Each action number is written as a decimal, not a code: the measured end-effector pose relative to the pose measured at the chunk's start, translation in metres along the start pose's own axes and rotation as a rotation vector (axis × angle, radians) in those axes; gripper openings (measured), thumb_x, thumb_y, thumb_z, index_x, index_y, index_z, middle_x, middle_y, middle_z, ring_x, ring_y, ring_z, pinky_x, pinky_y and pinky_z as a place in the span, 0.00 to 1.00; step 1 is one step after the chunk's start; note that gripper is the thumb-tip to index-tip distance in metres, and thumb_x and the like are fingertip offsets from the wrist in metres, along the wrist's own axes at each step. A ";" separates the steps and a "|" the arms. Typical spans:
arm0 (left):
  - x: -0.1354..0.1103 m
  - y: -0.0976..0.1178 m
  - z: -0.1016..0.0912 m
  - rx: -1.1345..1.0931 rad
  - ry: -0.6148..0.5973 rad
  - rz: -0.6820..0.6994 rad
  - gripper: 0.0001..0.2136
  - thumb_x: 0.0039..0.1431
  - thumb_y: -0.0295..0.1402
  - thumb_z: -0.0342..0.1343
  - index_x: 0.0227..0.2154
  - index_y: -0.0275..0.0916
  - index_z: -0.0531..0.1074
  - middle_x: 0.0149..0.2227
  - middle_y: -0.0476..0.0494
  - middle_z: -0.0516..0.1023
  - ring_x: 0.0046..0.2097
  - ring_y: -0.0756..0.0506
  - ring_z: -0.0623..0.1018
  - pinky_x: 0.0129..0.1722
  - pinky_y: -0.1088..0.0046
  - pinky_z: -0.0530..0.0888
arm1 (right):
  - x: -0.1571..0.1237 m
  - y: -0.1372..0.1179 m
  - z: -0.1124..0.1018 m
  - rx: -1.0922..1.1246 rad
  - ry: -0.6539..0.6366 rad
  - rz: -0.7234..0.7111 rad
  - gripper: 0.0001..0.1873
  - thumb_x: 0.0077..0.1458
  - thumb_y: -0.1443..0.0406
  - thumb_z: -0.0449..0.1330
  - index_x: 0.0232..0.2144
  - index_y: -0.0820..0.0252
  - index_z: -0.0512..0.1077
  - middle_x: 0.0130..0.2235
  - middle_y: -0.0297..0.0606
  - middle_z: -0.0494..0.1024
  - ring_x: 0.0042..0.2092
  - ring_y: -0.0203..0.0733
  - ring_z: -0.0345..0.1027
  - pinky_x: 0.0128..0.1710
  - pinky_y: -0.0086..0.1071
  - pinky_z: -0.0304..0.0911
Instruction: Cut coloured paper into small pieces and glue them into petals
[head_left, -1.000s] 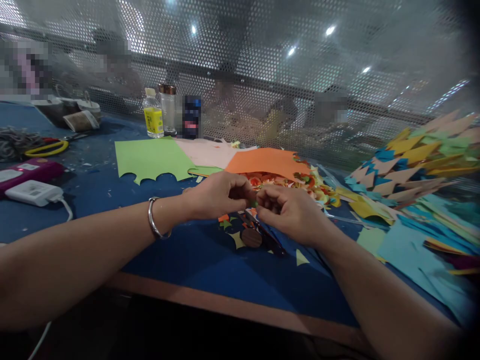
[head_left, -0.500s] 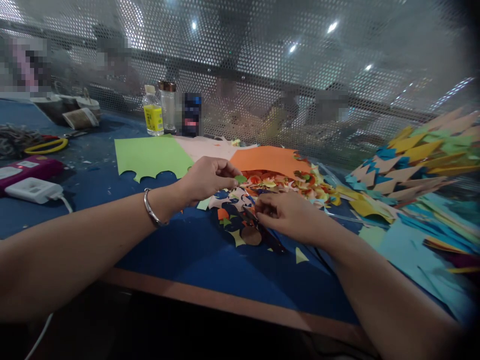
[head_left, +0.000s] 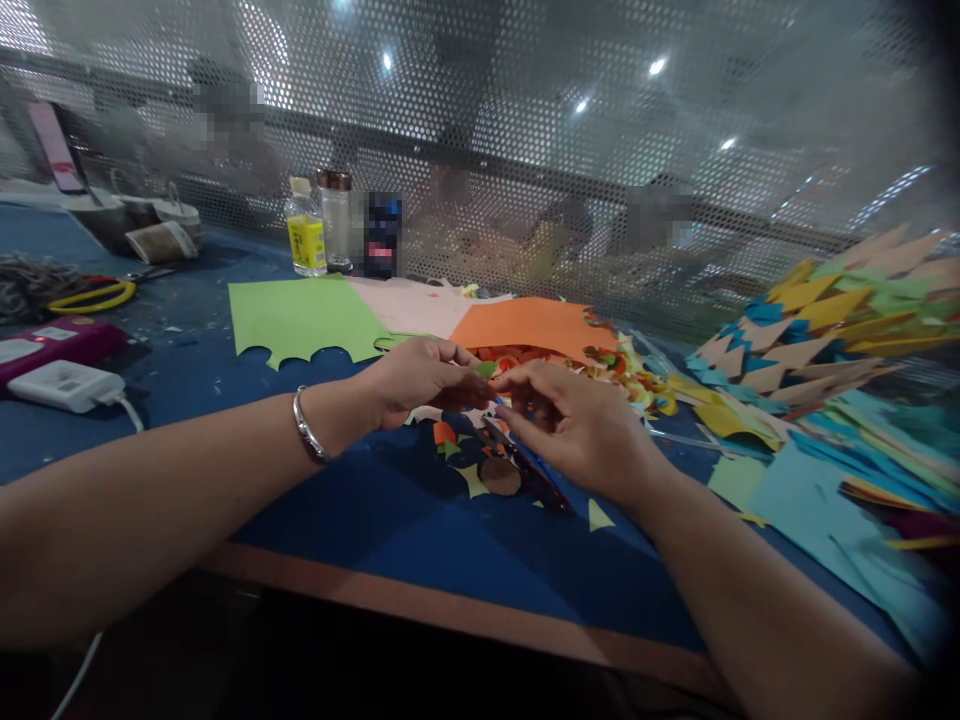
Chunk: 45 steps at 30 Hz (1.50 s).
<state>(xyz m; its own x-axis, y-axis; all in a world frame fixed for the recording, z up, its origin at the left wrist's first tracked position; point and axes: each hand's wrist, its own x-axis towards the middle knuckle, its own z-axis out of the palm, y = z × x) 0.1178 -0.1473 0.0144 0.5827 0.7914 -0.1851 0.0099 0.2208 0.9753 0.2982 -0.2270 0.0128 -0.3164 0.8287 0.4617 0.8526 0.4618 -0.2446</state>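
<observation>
My left hand [head_left: 420,380], with a metal bangle on the wrist, pinches a small green paper piece [head_left: 484,369] between thumb and fingers. My right hand [head_left: 577,425] meets it fingertip to fingertip, thumb and forefinger closed on the same small piece. Both hands hover over a heap of small coloured paper cut-outs [head_left: 600,365] on the blue table [head_left: 375,510]. Under the hands lie dark scissors [head_left: 525,470] and loose paper scraps.
Green [head_left: 300,315], pink and orange [head_left: 532,322] paper sheets lie behind the hands. Stacked coloured paper triangles [head_left: 832,320] fill the right side. A yellow-labelled bottle [head_left: 306,232] and a jar stand at the mesh wall. Yellow scissors [head_left: 94,295], a white charger [head_left: 64,385] and a pink device lie left.
The hands were together, then apart with the left holding the green piece over the heap; now the right hand has come back up to meet the left.
</observation>
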 end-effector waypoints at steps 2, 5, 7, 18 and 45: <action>-0.002 0.000 0.002 -0.011 0.004 -0.033 0.05 0.54 0.23 0.60 0.25 0.35 0.71 0.25 0.47 0.78 0.29 0.53 0.78 0.34 0.75 0.70 | 0.000 0.001 0.002 -0.047 0.025 -0.048 0.08 0.57 0.66 0.59 0.41 0.58 0.72 0.31 0.34 0.77 0.27 0.34 0.68 0.28 0.28 0.59; -0.002 -0.002 0.005 -0.044 -0.029 -0.072 0.03 0.56 0.24 0.59 0.27 0.34 0.74 0.27 0.47 0.79 0.30 0.54 0.77 0.37 0.76 0.71 | -0.001 0.003 0.003 -0.100 0.068 -0.107 0.07 0.57 0.66 0.59 0.40 0.60 0.72 0.33 0.36 0.78 0.28 0.35 0.69 0.28 0.29 0.60; -0.001 -0.004 0.005 -0.077 -0.070 -0.073 0.02 0.55 0.25 0.61 0.27 0.34 0.74 0.28 0.47 0.79 0.32 0.53 0.78 0.40 0.76 0.71 | -0.001 0.004 0.003 -0.116 0.096 -0.148 0.06 0.58 0.66 0.58 0.39 0.61 0.72 0.34 0.37 0.78 0.30 0.37 0.70 0.29 0.29 0.61; -0.003 -0.002 0.006 -0.217 -0.102 -0.032 0.03 0.56 0.23 0.60 0.32 0.33 0.77 0.26 0.47 0.78 0.27 0.53 0.76 0.36 0.73 0.74 | -0.001 -0.001 0.007 0.010 0.145 -0.133 0.03 0.58 0.68 0.57 0.33 0.60 0.71 0.29 0.34 0.73 0.28 0.34 0.66 0.28 0.29 0.60; -0.008 -0.005 0.013 -0.168 -0.065 0.313 0.08 0.44 0.21 0.66 0.30 0.30 0.77 0.25 0.48 0.79 0.27 0.54 0.76 0.33 0.76 0.73 | 0.002 -0.005 0.007 0.268 0.297 0.127 0.04 0.56 0.65 0.59 0.30 0.59 0.70 0.23 0.30 0.70 0.23 0.31 0.62 0.22 0.26 0.58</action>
<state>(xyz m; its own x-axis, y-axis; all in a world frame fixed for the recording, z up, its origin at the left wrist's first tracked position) 0.1238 -0.1619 0.0125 0.5870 0.7987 0.1323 -0.3074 0.0687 0.9491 0.2899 -0.2251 0.0089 -0.0485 0.7756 0.6294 0.7265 0.4598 -0.5106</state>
